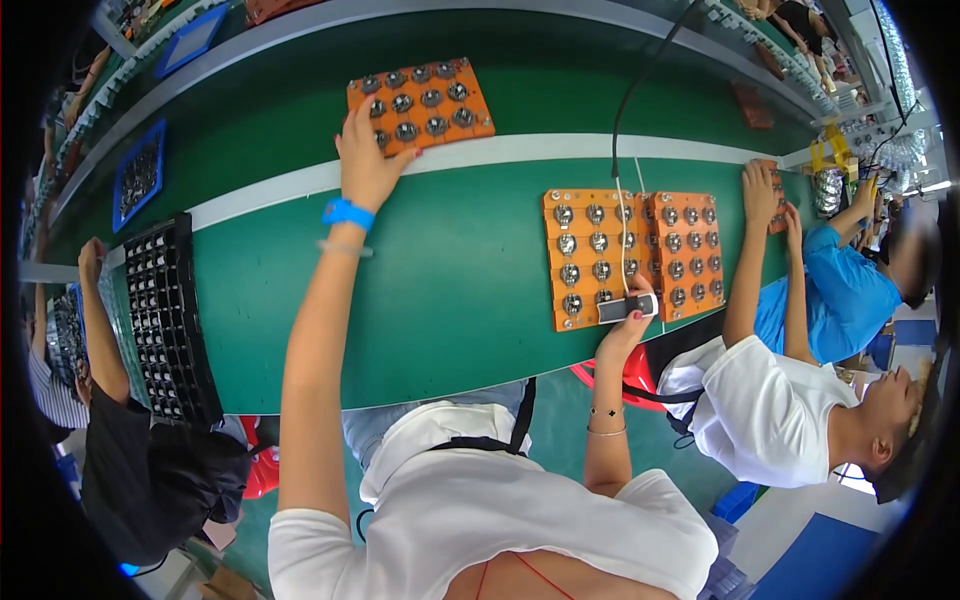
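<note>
An orange tray with rows of round metal parts lies on the dark green strip at the far side. My left hand grips its near left corner, fingers on the side and thumb along the front edge. Closed in my right hand is a small black-and-white corded device; its exact kind is unclear. It is over the near edge of a second orange tray, which also carries round metal parts. Just right of that is another such tray, and part of an orange piece shows between them.
A dark cable hangs from above, continuing as a white cord to the device. A white rail crosses the green bench. Left stands a black tray of small parts. Co-workers sit either side; the right one's hands touch an orange tray.
</note>
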The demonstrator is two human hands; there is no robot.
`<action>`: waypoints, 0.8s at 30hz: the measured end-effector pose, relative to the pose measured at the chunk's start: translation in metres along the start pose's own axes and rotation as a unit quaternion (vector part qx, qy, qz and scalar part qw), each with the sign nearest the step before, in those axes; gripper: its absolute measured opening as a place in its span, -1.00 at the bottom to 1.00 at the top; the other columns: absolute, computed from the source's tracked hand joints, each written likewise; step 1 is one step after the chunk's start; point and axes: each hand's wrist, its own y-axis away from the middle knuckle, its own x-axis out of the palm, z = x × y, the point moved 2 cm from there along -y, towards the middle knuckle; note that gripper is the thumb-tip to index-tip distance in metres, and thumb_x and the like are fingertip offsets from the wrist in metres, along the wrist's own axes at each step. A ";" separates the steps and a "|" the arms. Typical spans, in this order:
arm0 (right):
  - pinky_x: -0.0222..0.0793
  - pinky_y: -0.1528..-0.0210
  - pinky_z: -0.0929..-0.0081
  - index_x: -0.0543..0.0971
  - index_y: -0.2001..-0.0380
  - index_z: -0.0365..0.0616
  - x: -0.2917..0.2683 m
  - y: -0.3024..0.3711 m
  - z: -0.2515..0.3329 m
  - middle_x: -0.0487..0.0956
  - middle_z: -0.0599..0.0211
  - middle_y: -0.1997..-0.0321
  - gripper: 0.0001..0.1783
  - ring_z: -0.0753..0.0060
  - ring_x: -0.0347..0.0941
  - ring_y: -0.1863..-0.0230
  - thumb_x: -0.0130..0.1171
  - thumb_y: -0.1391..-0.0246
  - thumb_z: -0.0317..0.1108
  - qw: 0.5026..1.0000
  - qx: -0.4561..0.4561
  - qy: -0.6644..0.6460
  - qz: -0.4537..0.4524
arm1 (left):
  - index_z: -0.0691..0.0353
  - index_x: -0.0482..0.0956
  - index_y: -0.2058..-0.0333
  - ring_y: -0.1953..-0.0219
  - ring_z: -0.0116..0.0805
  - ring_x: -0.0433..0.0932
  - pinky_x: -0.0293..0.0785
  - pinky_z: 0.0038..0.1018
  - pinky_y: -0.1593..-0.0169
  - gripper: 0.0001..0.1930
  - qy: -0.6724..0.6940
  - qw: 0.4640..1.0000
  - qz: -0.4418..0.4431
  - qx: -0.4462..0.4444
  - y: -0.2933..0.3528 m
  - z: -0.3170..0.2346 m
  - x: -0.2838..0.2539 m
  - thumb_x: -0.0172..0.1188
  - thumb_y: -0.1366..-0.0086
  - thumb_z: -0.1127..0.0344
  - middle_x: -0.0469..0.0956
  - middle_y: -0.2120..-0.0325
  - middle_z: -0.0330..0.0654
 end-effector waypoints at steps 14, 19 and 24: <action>0.11 -0.07 0.48 0.30 0.19 -0.25 -0.001 0.003 0.002 0.31 0.20 -0.04 -0.25 0.38 0.22 -0.02 -0.10 -0.02 0.34 0.999 0.018 -0.048 -0.014 | 0.23 0.21 -0.07 0.05 -0.04 0.46 0.39 -0.32 0.00 -0.64 0.336 0.865 0.337 0.157 0.058 -0.131 0.080 -0.12 -0.29 0.44 0.51 0.14 -0.02; 0.11 -0.15 0.40 0.27 0.17 -0.23 0.009 -0.004 -0.003 0.30 0.18 -0.04 -0.30 0.32 0.22 -0.07 -0.08 -0.05 0.29 0.991 0.037 -0.125 -0.003 | 0.25 0.29 -0.01 0.07 -0.06 0.47 0.41 -0.32 0.04 -0.67 0.291 0.898 0.296 0.143 0.072 -0.112 0.051 -0.08 -0.25 0.50 0.52 0.17 -0.05; 0.04 -0.20 0.41 0.25 0.03 -0.24 0.048 -0.009 -0.004 0.34 0.21 0.00 -0.38 0.32 0.21 -0.13 -0.13 -0.17 0.15 0.981 0.071 -0.177 0.036 | 0.27 0.46 0.16 0.14 -0.13 0.50 0.40 -0.33 0.05 -0.78 0.240 0.943 0.211 0.096 0.118 -0.069 -0.027 0.01 -0.19 0.50 0.55 0.20 -0.10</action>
